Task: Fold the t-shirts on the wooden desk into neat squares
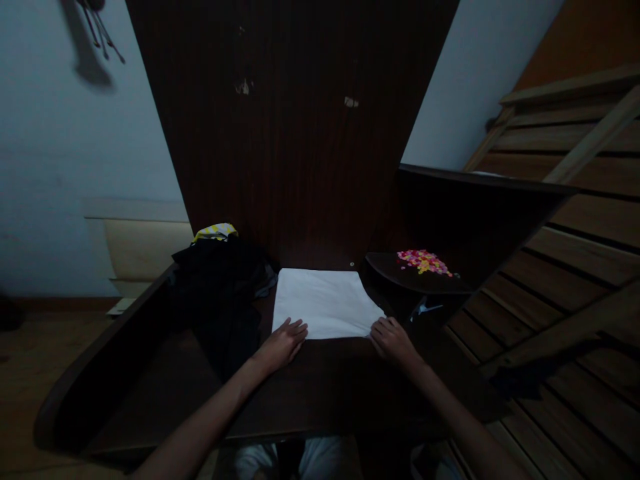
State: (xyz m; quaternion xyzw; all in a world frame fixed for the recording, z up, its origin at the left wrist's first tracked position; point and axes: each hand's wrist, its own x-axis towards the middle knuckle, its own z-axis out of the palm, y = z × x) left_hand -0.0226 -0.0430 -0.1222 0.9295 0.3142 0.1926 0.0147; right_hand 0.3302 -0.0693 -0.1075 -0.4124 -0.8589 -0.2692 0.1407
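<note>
A white cloth [325, 300], folded into a rough rectangle, lies flat on the dark wooden desk [320, 387]. My left hand [286, 343] rests on its near left corner, fingers stretched out and lying on the fabric. At the near right corner, my right hand [393, 340] has its fingers bent together on the cloth's edge, where small creases show. To the left of the cloth is a heap of black clothes [215, 287], with a yellow-and-white piece of fabric [217, 231] on top at the back.
A low rounded shelf [395, 277] at the right bears many small pink and yellow pieces [425, 261]. Beneath it lies a small light-blue object [425, 309]. A raised desk side [100, 360] borders the left; a slatted wooden frame [575, 267] stands close on the right.
</note>
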